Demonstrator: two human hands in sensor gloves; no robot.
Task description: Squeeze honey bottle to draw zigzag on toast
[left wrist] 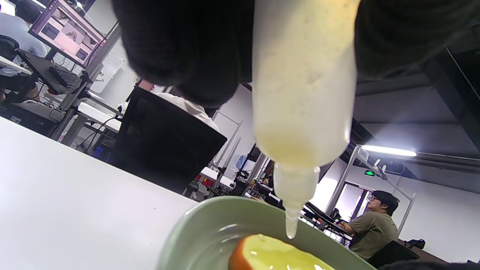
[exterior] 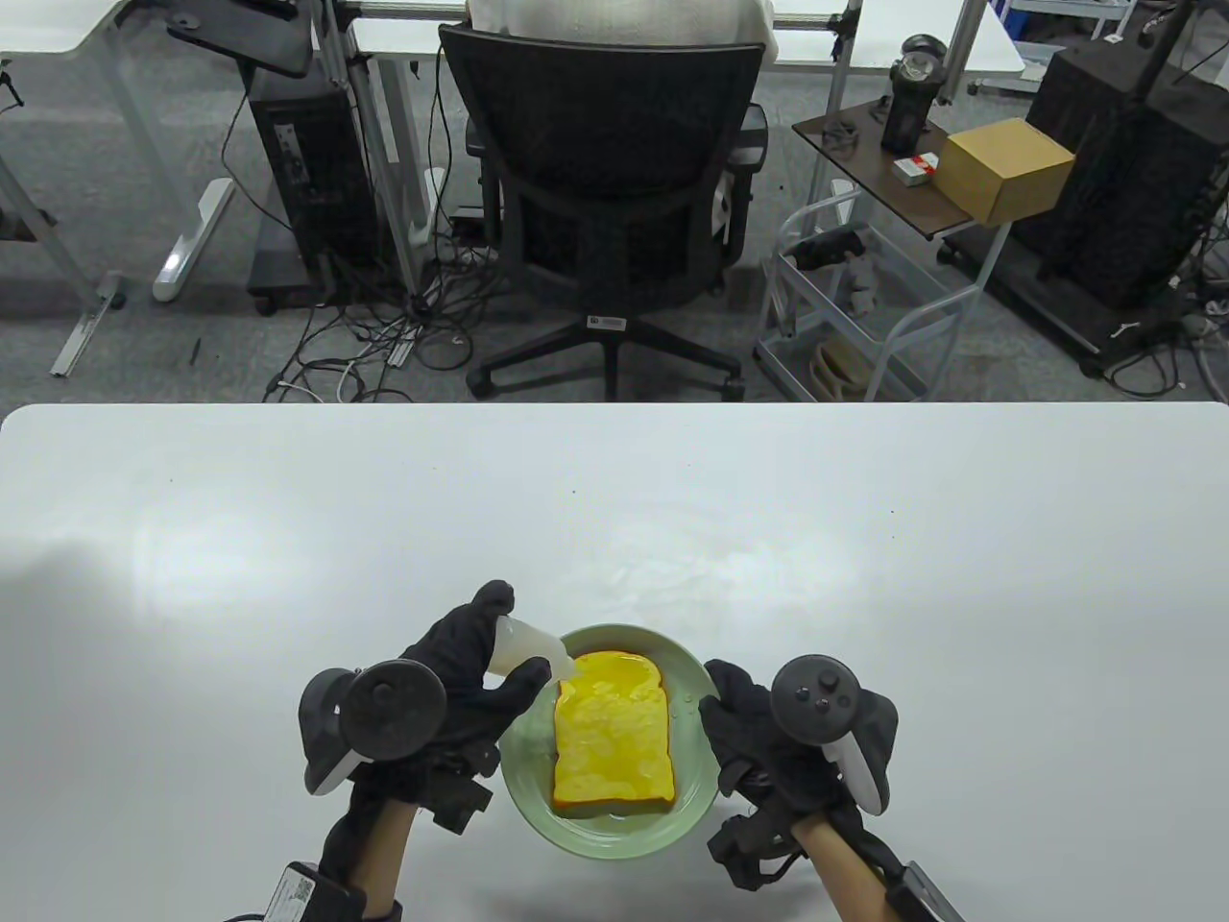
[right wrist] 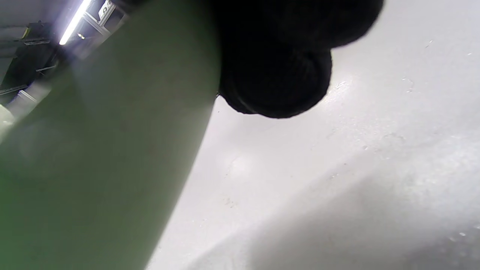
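Observation:
A slice of toast [exterior: 613, 735] glossy with yellow honey lies on a green plate [exterior: 614, 834] near the table's front edge. My left hand [exterior: 475, 663] grips a translucent squeeze bottle [exterior: 523, 651], tilted with its nozzle just above the toast's far left corner. In the left wrist view the bottle [left wrist: 303, 93] hangs nozzle-down over the plate [left wrist: 210, 232] and the toast [left wrist: 273, 257]. My right hand [exterior: 744, 725] rests against the plate's right rim; in the right wrist view its fingers [right wrist: 277, 71] touch the plate [right wrist: 93, 150].
The white table [exterior: 288, 538] stretches wide on both sides and behind the plate. A black office chair [exterior: 605, 192] and a small cart [exterior: 855, 307] stand on the floor beyond the table's far edge.

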